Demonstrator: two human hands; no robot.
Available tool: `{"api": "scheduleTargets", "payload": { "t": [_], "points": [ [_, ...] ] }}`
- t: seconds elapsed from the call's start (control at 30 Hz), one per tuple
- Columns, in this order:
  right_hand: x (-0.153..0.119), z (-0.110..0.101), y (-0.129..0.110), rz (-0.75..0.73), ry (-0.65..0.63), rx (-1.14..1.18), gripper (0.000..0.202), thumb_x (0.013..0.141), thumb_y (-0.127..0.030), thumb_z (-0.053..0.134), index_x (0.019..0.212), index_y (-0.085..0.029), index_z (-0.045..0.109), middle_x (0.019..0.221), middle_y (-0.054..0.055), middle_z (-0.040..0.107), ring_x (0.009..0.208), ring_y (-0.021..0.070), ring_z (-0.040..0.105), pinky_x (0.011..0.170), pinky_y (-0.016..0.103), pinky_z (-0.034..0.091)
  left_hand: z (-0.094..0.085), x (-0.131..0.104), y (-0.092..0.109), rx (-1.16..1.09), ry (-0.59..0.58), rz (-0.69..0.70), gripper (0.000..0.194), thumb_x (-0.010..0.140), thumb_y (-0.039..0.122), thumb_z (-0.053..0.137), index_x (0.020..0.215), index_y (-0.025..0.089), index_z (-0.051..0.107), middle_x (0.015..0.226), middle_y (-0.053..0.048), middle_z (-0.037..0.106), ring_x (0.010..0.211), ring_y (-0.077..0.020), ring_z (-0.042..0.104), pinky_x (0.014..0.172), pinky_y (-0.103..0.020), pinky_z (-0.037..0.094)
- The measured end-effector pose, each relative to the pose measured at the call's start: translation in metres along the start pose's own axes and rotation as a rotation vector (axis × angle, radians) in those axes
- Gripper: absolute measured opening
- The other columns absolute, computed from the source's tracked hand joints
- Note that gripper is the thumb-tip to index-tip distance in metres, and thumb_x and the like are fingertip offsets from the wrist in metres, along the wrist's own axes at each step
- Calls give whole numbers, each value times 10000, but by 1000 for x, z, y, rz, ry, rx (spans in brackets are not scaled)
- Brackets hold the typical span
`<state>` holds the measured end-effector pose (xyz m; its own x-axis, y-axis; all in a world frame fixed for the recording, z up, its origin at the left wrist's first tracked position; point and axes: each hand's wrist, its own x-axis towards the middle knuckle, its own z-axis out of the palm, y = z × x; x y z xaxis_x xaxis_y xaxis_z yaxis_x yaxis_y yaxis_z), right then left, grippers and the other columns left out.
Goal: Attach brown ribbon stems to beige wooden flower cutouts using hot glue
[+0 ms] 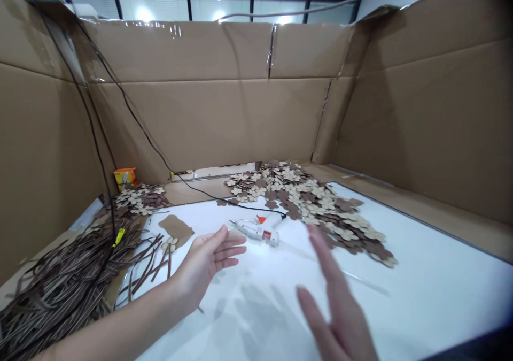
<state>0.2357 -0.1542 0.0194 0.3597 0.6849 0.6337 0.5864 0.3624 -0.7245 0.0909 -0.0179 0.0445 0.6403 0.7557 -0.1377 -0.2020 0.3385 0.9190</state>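
Over the white board (pixel 412 297), my left hand (pixel 208 256) hangs with its fingers stretched out and nothing in them. My right hand (pixel 340 307) is raised at the lower right, a little blurred, its thumb and fingers apart and holding nothing. Between and beyond the hands lies a white glue gun (pixel 256 231) with a red trigger, its nozzle pointing left. A long clear glue stick (pixel 360 282) sticks out of its back, partly hidden by my right hand. Behind it spreads a heap of brown and beige flower-shaped cutouts (pixel 308 198).
Brown strips (pixel 52 291) pile up at the left, some reaching onto the board. A brown scrap (pixel 176 228) lies near small beige pieces (pixel 170 243). A yellow-orange box (pixel 125 178) stands at the back left. A black cable (pixel 152 141) runs to the glue gun. Cardboard walls (pixel 200 109) enclose the area.
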Motion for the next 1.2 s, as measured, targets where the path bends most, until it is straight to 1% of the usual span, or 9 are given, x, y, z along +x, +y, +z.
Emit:
{"api": "scheduleTargets", "payload": {
  "t": [0.13,0.23,0.3,0.4,0.53,0.63,0.77,1.03,1.2],
  "points": [
    [7,28,0,-284,-164,-356,699,902,-176,410,1454,-288,-3,1526,-28,44,1388,228,60,1126,458,60,14,-8,-3,-181,-124,-123,388,904,390,430,973,108,687,1098,-133,665,1104,-238,563,901,-318,430],
    [12,36,2,-311,-108,-413,689,910,-198,388,1456,-201,-33,1529,38,-3,1389,236,25,1115,467,112,20,-15,-4,-290,-210,-163,463,938,373,314,1079,91,653,1186,-131,620,1193,-238,488,974,-343,376],
    [13,38,1,-225,-14,-367,620,910,-209,403,1444,-197,88,1527,68,54,1387,227,86,1086,424,240,22,-19,-6,-345,-256,-139,476,944,379,282,1119,115,638,1250,-104,580,1229,-238,447,1003,-361,342],
    [11,41,1,-125,146,-275,370,876,-234,489,1235,-221,403,1437,96,317,1320,214,305,988,362,386,23,-25,-7,-379,-330,-83,467,949,397,267,1184,170,601,1314,-55,529,1285,-220,371,1042,-358,278],
    [8,43,4,-149,156,-268,160,829,-266,576,981,-242,531,1329,82,423,1229,231,407,951,388,389,21,-34,-9,-369,-409,-32,459,950,422,266,1260,215,533,1342,-36,501,1327,-202,295,1076,-359,191],
    [8,41,6,-229,157,-264,62,823,-220,587,871,-260,580,1311,39,430,1213,224,398,981,390,337,20,-42,-11,-360,-410,-18,468,955,422,230,1283,233,505,1325,-48,516,1309,-225,323,1070,-408,175],
    [10,40,6,-252,87,-176,105,813,-175,595,786,-276,592,1194,-8,507,1155,196,421,974,346,313,16,-50,-13,-283,-402,-4,490,956,424,188,1323,237,452,1331,-59,508,1304,-246,324,1058,-454,142],
    [3,47,2,132,-7,188,129,911,-314,414,871,-250,519,1104,17,527,1109,205,456,880,337,348,6,-61,-9,-162,-332,-1,498,959,401,142,1284,270,496,1431,-7,379,1358,-224,221,1039,-452,175],
    [5,43,3,212,163,339,198,888,-318,435,769,-217,556,919,25,549,1017,209,481,810,310,363,-4,-63,-9,-77,-191,5,461,927,455,256,1241,278,544,1386,-22,449,1336,-239,268,1004,-431,258]
  ]
}}
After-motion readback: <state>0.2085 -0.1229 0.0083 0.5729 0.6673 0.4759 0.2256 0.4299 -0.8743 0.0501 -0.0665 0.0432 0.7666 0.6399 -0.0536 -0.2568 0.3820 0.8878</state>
